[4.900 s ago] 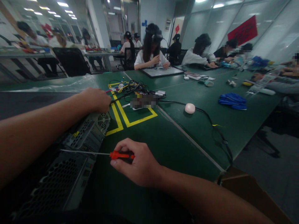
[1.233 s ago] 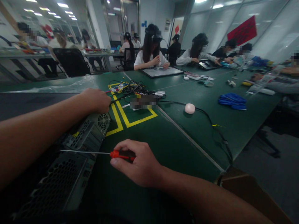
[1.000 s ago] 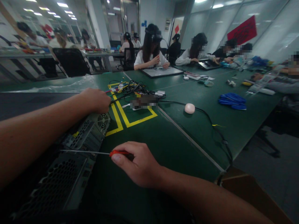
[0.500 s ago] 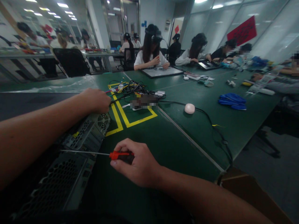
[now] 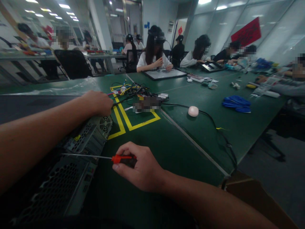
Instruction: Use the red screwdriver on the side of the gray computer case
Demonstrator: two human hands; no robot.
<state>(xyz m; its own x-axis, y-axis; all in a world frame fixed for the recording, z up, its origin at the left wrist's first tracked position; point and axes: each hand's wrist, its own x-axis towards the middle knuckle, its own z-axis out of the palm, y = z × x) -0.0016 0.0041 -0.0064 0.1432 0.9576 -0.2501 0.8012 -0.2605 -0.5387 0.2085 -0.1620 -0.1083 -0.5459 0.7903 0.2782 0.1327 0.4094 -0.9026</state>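
Note:
An orange-and-black screwdriver (image 5: 116, 159) is held by its handle in my right hand (image 5: 144, 170), thumb and fingers closed round it. Its long thin shaft points left, lying nearly level across the back of an open metal computer case (image 5: 85, 140); the tip ends in the dark interior and I cannot see what it touches. My left hand (image 5: 101, 103) rests on the far top corner of this case, above the round fan grille (image 5: 105, 124). Its fingers curl down over the edge, with the fingertips hidden.
Beyond the case, tangled cables (image 5: 137, 90) lie on the green table (image 5: 181, 152) around yellow tape (image 5: 143, 123). A pale pink rounded object (image 5: 193, 111), a black cable (image 5: 214, 122) and a blue bundle (image 5: 236, 103) lie to the right. A cardboard box (image 5: 252, 194) stands lower right. Co-workers sit opposite.
Both my hands, the screwdriver and the case keep their places. Only slight movement shows among the people across the table.

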